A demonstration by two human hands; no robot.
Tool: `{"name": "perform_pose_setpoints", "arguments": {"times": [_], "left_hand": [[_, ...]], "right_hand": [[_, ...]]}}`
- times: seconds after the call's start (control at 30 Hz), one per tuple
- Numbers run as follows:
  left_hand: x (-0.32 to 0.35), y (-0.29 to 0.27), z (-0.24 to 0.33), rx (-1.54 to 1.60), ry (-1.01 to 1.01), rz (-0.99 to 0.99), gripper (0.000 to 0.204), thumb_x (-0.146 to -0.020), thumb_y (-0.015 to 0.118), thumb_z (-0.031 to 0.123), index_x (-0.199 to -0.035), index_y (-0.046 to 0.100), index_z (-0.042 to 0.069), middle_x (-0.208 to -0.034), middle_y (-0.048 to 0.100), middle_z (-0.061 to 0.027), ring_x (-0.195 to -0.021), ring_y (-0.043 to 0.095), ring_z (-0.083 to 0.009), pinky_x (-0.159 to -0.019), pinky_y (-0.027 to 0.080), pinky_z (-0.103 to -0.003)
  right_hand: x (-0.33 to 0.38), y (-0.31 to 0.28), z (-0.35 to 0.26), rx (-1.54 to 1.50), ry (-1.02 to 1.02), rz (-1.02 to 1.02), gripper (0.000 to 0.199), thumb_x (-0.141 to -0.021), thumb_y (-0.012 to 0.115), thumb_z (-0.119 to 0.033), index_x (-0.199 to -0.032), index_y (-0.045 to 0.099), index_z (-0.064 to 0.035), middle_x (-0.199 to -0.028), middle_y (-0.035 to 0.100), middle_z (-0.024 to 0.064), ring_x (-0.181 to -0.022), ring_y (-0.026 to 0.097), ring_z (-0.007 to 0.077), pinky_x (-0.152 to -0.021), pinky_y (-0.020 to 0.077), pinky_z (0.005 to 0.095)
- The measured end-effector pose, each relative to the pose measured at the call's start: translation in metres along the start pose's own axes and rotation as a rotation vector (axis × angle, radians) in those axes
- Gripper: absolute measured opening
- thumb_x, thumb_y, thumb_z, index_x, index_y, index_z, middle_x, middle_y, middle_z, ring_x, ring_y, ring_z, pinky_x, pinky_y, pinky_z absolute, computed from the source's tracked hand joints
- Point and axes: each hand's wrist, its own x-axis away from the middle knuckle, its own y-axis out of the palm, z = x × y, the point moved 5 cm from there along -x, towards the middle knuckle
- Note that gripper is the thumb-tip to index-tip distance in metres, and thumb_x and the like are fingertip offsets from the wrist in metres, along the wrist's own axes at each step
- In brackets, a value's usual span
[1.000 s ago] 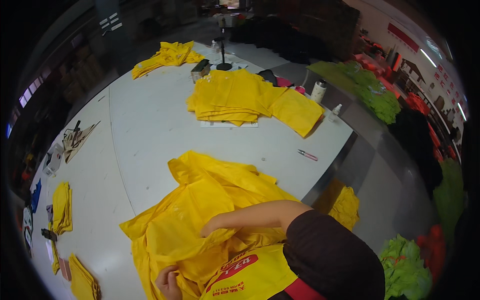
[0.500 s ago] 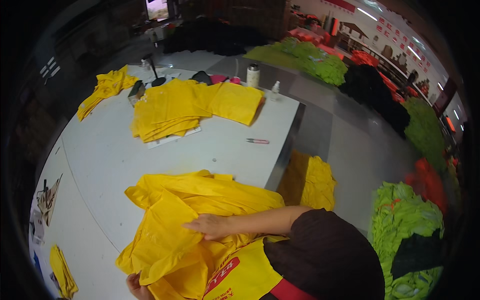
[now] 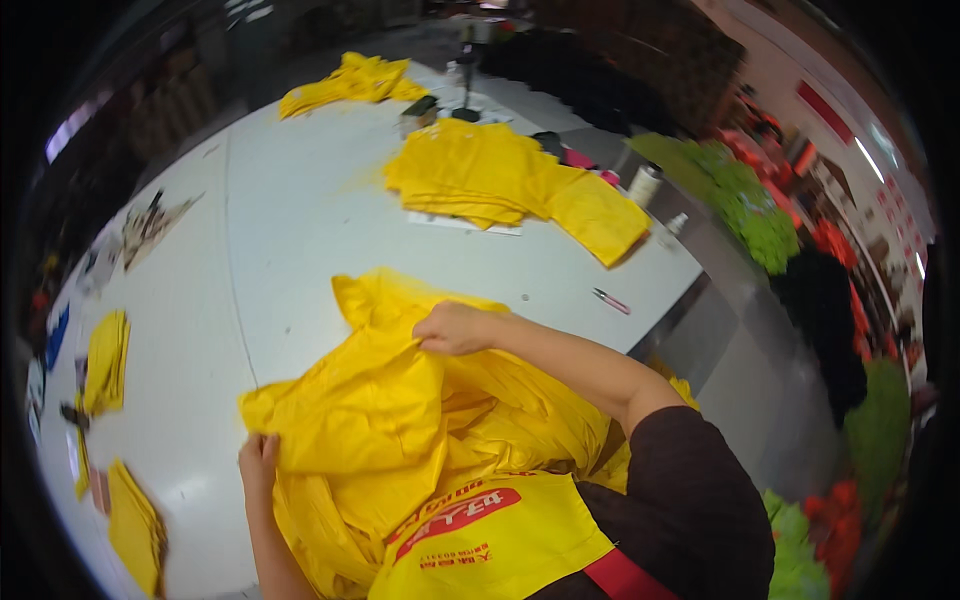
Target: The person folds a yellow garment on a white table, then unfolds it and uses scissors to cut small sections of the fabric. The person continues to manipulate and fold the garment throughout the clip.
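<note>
A large crumpled piece of yellow fabric lies bunched against me at the table's near edge, spread between my hands. My left hand is closed on its left edge. My right hand pinches the upper part of the same fabric, with the arm reaching across from the right. Folds hide the fabric's full shape and the tips of some fingers. A yellow apron with red print covers my front, below the bunched fabric.
Beyond the fabric on the white table sits a stack of yellow pieces. Small pink-handled snips lie near the right edge, by a bottle. Folded yellow pieces are at left. Green fabric piles rest on the floor.
My view has turned left. Both hands have lifted and spread the yellow fabric; my left hand has come up from the lower edge, and my right hand has gone from lying on it to pinching it.
</note>
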Motion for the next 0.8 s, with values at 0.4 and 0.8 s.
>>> {"name": "perform_pose_setpoints", "arguments": {"times": [0.4, 0.8], "left_hand": [[0.098, 0.153, 0.095, -0.133, 0.754, -0.035, 0.029, -0.074, 0.064, 0.021, -0.1, 0.058, 0.01, -0.085, 0.057, -0.0068, -0.08, 0.055, -0.0256, -0.069, 0.042, -0.04], [0.151, 0.137, 0.092, -0.241, 0.826, -0.294, 0.008, -0.073, 0.055, 0.015, -0.075, 0.056, 0.008, -0.064, 0.052, -0.0043, -0.063, 0.056, -0.0232, -0.052, 0.045, -0.036]], "right_hand": [[0.002, 0.058, 0.031, -0.033, 0.285, 0.73, 0.02, -0.075, 0.068, -0.02, -0.082, 0.063, -0.0025, -0.074, 0.059, 0.0113, -0.073, 0.054, 0.0263, -0.068, 0.0438, 0.0356], [-0.026, 0.025, 0.048, 0.131, 0.236, 0.247, 0.035, -0.072, 0.069, -0.038, -0.068, 0.058, -0.0055, -0.068, 0.06, 0.0082, -0.063, 0.055, 0.0235, -0.058, 0.0442, 0.0331]]}}
